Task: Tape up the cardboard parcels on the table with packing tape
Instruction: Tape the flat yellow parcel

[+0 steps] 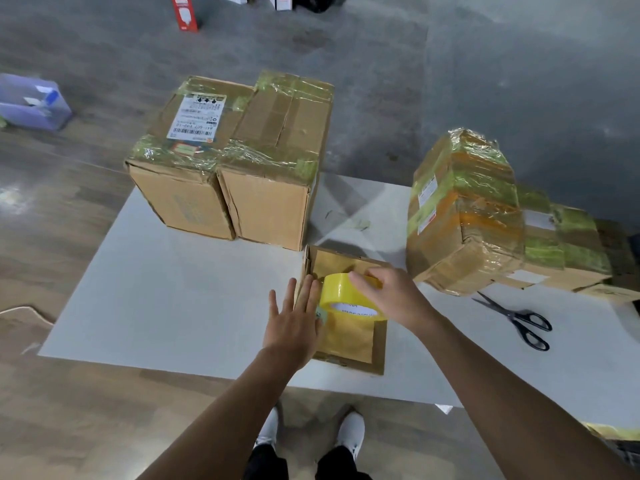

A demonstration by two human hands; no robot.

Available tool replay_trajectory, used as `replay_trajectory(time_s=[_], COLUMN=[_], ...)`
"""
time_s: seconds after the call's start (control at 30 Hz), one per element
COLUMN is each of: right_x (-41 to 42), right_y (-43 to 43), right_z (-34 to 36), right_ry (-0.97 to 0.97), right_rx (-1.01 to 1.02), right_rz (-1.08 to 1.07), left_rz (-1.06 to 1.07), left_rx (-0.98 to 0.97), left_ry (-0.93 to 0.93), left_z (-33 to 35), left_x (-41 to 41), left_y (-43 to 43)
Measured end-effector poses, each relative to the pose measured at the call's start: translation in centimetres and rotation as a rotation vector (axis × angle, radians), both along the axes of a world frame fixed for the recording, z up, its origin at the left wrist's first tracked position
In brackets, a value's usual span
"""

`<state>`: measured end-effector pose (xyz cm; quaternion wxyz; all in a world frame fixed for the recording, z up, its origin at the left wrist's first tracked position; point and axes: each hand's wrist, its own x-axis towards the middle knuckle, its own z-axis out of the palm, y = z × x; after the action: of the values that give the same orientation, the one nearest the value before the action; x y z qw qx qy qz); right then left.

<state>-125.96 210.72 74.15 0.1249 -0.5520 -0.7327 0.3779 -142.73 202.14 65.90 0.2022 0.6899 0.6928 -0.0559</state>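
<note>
A small flat cardboard parcel [349,341] lies near the front edge of the white table [173,299], partly covered with yellowish tape. My right hand [388,296] grips a yellow roll of packing tape [346,296] held over the parcel's top. My left hand [294,323] lies flat with spread fingers against the parcel's left side and the roll. Two tall taped boxes [235,161] stand side by side at the back left. A bulky, heavily taped parcel [464,213] sits at the right, with more taped boxes [571,244] behind it.
Black-handled scissors [516,318] lie on the table to the right of my right arm. A purple plastic bin [31,102] and a red-and-white carton [185,12] stand on the floor beyond. My white shoes [349,431] show below the table edge.
</note>
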Motion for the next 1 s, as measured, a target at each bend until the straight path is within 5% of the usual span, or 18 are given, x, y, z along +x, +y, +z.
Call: replay_trajectory(time_s=[0.13, 0.3, 0.57, 0.8, 1.0], right_x=[0.5, 0.5, 2.2, 3.6, 5.8], right_y=[0.6, 0.2, 0.2, 0.9, 1.3], right_z=[1.0, 1.4, 0.1, 0.3, -0.5], right_ry=[-0.406, -0.539, -0.259, -0.521, -0.157], right_rx=[0.128, 0.187, 0.101, 0.231, 0.166], right_rz=[0.010, -0.049, 0.020, 0.045, 0.020], left_rz=[-0.014, -0.040, -0.127, -0.108, -0.077], left_rx=[-0.029, 0.013, 0.128, 0.119, 0.076], left_ry=[0.044, 0.073, -0.102, -0.100, -0.023], left_z=[0.3, 0.7, -1.3, -0.6, 0.2], left_x=[-0.2, 1.5, 2.5, 2.8, 5.9], left_y=[0.0, 1.1, 0.1, 0.2, 0.9])
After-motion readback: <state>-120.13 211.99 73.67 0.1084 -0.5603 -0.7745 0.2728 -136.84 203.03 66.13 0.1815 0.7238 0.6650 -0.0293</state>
